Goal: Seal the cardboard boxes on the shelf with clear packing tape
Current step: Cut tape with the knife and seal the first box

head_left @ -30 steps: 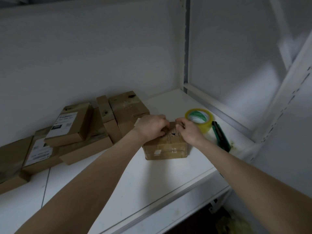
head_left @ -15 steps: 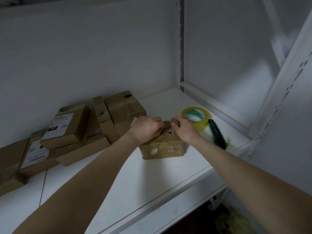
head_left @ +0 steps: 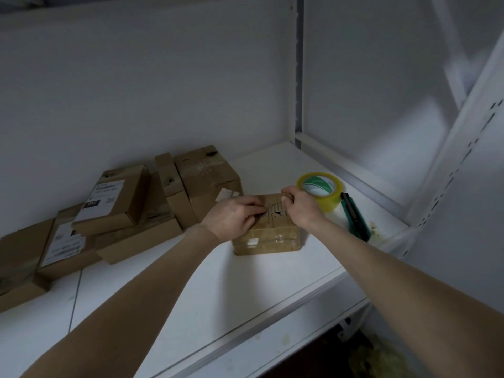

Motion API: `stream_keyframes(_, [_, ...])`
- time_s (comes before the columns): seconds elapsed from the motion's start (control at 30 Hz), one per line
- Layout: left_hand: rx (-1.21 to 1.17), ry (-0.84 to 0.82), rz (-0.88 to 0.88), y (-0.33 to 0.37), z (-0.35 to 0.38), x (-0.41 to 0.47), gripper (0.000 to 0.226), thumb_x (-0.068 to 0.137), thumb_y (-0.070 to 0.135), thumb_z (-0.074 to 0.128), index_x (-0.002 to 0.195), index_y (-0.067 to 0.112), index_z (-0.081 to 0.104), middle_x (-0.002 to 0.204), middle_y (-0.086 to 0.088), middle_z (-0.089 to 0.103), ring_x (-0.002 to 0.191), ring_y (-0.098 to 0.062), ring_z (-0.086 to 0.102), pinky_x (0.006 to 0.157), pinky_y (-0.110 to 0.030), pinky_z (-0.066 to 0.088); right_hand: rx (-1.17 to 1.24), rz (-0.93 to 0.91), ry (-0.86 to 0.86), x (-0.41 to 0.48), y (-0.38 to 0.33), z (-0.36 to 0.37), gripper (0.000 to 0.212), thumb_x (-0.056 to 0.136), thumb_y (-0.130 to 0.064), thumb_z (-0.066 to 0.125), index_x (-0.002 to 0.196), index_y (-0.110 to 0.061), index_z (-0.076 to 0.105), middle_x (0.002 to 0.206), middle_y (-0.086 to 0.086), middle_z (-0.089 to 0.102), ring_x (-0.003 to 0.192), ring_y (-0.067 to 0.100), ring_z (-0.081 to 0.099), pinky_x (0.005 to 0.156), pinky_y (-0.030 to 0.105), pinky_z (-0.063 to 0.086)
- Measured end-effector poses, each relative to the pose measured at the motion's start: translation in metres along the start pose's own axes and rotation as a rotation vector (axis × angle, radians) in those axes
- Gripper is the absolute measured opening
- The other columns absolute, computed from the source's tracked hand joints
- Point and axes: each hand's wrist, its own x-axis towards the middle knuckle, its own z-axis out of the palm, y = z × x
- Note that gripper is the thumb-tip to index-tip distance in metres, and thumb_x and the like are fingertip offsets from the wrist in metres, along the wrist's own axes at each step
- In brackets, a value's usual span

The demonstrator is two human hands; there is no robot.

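Note:
A small cardboard box (head_left: 268,238) stands on the white shelf (head_left: 191,290), its front face glossy with clear tape. Both my hands are on its top. My left hand (head_left: 231,216) lies over the left part with curled fingers pressing down near the middle seam. My right hand (head_left: 298,204) has its fingers curled at the far right edge of the top, pinching there; whether tape is between them is hidden. A roll of clear packing tape (head_left: 320,188) with a yellowish look lies flat just behind my right hand.
A green utility knife (head_left: 356,216) lies right of the box near the shelf's right side. Several other cardboard boxes (head_left: 131,208) are stacked at the back left, some with white labels. A white upright post (head_left: 299,77) marks the back corner.
My hands stay on the box top; the right hand has shifted slightly toward the far right edge. The camera view has drifted a little.

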Motion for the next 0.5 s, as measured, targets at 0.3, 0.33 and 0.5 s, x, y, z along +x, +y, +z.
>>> stream_keyframes(0.3, [-0.051,-0.13,-0.154,0.008,-0.006,0.001,0.035,0.093,0.014,0.05,0.124,0.019,0.065,0.13,0.001,0.056,0.114,-0.019,0.056,0.092,-0.034,0.049,0.0,0.001,-0.001,-0.001,-0.001,0.0,0.034,0.103,-0.023,0.042,0.135,-0.014,0.051,0.132,0.01,0.059,0.119,0.028,0.054,0.093,0.03,0.043])
stream_keyframes(0.33, [-0.072,-0.111,-0.199,0.012,-0.008,0.004,0.034,0.093,0.017,0.05,0.124,0.021,0.064,0.127,0.001,0.056,0.111,-0.017,0.056,0.089,-0.033,0.049,-0.002,0.0,0.002,-0.001,-0.001,0.0,0.034,0.103,-0.022,0.042,0.134,-0.014,0.052,0.131,0.01,0.059,0.119,0.028,0.054,0.094,0.031,0.043])
stream_keyframes(0.5, [-0.158,-0.04,-0.373,0.044,-0.006,0.031,0.021,0.089,0.025,0.059,0.102,0.018,0.072,0.104,-0.006,0.058,0.096,-0.021,0.057,0.081,-0.036,0.049,-0.01,0.013,0.004,0.0,0.0,0.001,0.032,0.102,-0.019,0.042,0.132,-0.014,0.053,0.129,0.01,0.061,0.116,0.028,0.056,0.093,0.033,0.044])
